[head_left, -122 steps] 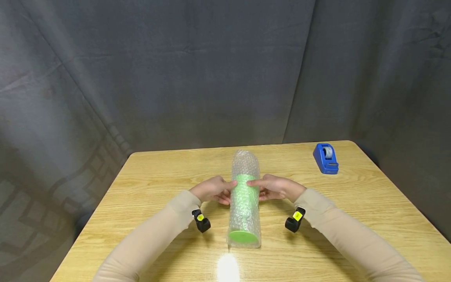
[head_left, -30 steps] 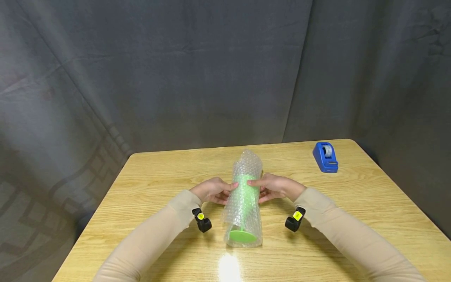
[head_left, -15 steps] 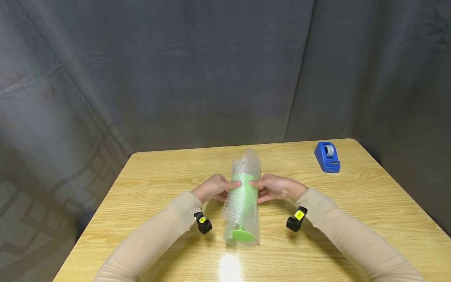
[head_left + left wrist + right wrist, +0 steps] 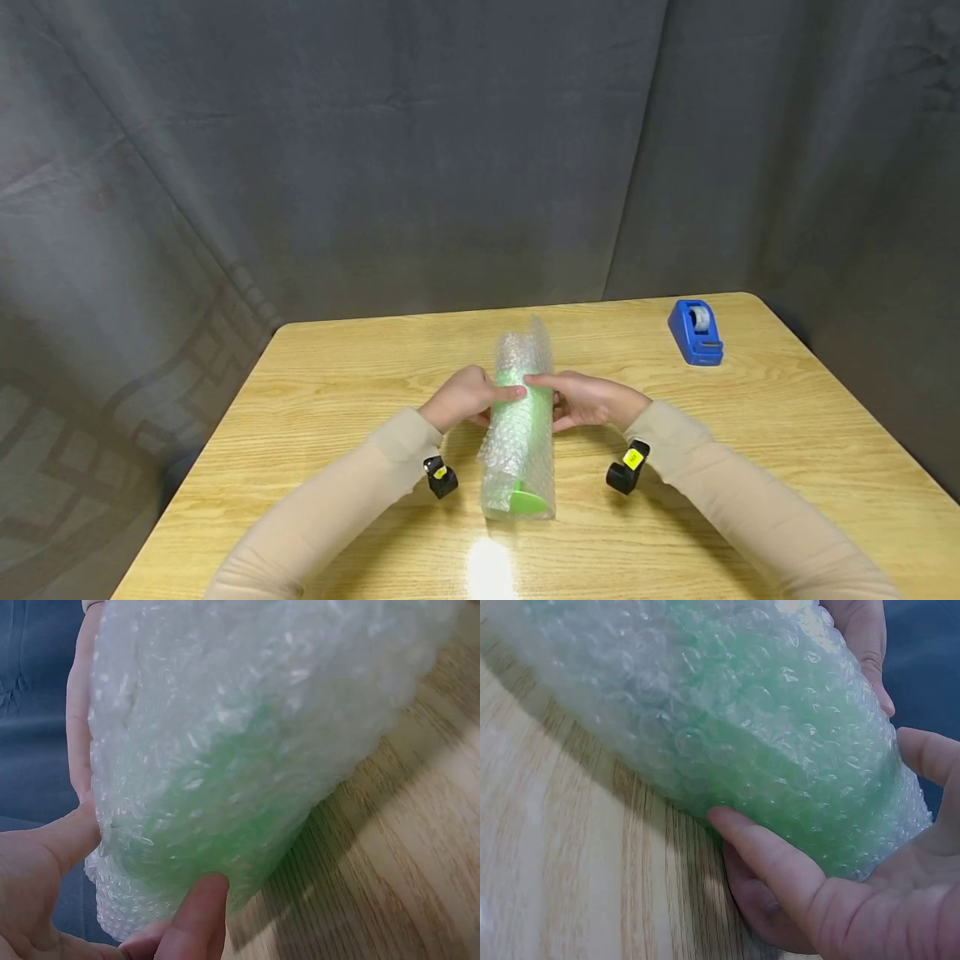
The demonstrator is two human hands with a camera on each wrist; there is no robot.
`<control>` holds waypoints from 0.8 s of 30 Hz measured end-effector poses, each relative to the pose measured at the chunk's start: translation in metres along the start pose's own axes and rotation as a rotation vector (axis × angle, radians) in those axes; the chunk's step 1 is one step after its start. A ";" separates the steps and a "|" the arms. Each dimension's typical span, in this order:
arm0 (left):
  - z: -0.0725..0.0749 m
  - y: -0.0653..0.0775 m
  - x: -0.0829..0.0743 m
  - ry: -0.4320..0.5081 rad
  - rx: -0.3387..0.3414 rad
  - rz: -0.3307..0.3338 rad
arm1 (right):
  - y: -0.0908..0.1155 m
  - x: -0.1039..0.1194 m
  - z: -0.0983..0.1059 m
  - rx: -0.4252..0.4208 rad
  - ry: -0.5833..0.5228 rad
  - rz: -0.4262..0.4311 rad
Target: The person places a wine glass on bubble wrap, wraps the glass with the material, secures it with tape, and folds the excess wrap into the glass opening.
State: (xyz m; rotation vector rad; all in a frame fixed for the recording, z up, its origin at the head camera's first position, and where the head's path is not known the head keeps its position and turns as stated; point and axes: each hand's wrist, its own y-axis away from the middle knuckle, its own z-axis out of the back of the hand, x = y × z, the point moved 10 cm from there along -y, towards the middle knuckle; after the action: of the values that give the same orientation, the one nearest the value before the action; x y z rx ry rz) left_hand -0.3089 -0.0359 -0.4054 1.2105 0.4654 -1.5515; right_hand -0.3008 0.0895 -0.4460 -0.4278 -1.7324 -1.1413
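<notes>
In the head view, a green goblet with a stem and round base (image 4: 528, 502) lies on its side inside a roll of bubble wrap (image 4: 504, 442), base towards me. My left hand (image 4: 471, 395) grips the roll from the left, its thumb stretched across the top. From the right, my right hand (image 4: 592, 399) holds it with the thumb on top and the fingers low along the side. Both wrist views show green through the bubble wrap (image 4: 247, 787), with fingertips (image 4: 735, 825) touching its lower side. The undersides of the roll and some fingers are hidden.
A blue tape dispenser (image 4: 695, 333) with a roll of clear tape stands at the back right of the wooden table (image 4: 337, 375). Grey curtains (image 4: 450, 167) hang behind and beside the table.
The bubble wrap has turned, and its layers and loose edge at the left have shifted. My left hand has moved slightly right, its thumb further over the top. My right hand stays nearly in place.
</notes>
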 end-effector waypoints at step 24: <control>-0.016 0.000 0.015 0.177 0.208 0.021 | 0.001 0.003 0.000 -0.010 0.022 0.015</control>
State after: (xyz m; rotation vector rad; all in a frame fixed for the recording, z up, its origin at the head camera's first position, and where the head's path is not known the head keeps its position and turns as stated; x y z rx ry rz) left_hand -0.3002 -0.0304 -0.4247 1.5162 0.4112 -1.5098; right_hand -0.3012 0.0891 -0.4424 -0.4321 -1.7027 -1.1399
